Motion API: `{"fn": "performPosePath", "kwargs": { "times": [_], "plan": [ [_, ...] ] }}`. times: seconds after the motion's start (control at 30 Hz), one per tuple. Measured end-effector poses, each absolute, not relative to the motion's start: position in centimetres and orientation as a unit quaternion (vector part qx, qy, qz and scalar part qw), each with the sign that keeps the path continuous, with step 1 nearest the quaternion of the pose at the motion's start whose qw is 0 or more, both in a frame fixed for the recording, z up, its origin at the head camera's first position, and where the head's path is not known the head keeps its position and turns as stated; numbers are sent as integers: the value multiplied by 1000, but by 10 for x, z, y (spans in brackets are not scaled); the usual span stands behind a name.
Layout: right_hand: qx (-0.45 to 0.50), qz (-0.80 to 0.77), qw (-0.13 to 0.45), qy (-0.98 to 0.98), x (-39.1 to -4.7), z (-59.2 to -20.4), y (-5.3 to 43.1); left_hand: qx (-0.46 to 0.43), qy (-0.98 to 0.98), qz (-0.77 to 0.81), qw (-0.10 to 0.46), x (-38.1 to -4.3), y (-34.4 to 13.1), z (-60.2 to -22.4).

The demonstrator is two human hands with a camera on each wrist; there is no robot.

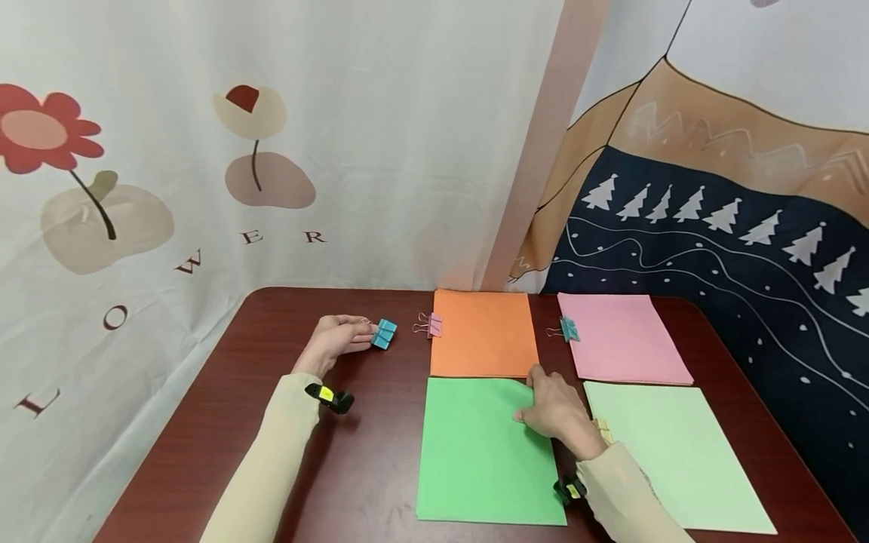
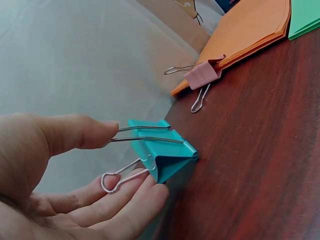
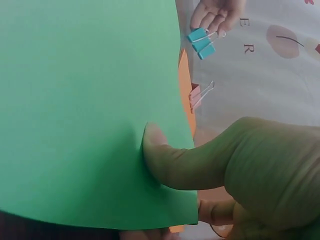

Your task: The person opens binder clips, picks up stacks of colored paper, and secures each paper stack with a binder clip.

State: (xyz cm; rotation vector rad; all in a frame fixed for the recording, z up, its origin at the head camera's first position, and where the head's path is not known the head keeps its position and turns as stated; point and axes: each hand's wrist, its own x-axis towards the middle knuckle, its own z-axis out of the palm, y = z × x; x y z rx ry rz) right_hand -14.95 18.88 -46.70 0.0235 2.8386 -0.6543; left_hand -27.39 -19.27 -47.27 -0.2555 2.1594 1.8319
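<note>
A turquoise binder clip (image 2: 165, 147) is pinched by its wire handles between the thumb and fingers of my left hand (image 1: 337, 338), over the table's left half. Its jaws look closed on nothing. My right hand (image 1: 558, 407) grips the upper right corner of the green paper stack (image 1: 485, 460). In the right wrist view the thumb presses on top of the green paper (image 3: 90, 100) and fingers show beneath the edge, with the corner slightly bent up. Right behind the green stack lies an orange paper stack (image 1: 483, 332) with a pink binder clip (image 1: 434, 325) on its left edge.
Right of these lie a pink paper stack (image 1: 627, 339) with a teal clip (image 1: 569, 329) and a pale green stack (image 1: 686, 460) with a yellow clip (image 1: 603, 431), partly behind my right wrist. The brown table (image 1: 380, 467) meets a printed curtain (image 1: 380, 151) at the back.
</note>
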Motion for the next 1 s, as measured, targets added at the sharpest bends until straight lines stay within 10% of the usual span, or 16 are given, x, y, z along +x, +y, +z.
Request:
{"fn": "performPosePath", "kwargs": {
  "times": [1.0],
  "plan": [
    [16, -488, 41, 872, -137, -487, 210, -124, 692, 710, 38, -232, -173, -483]
  ]
}}
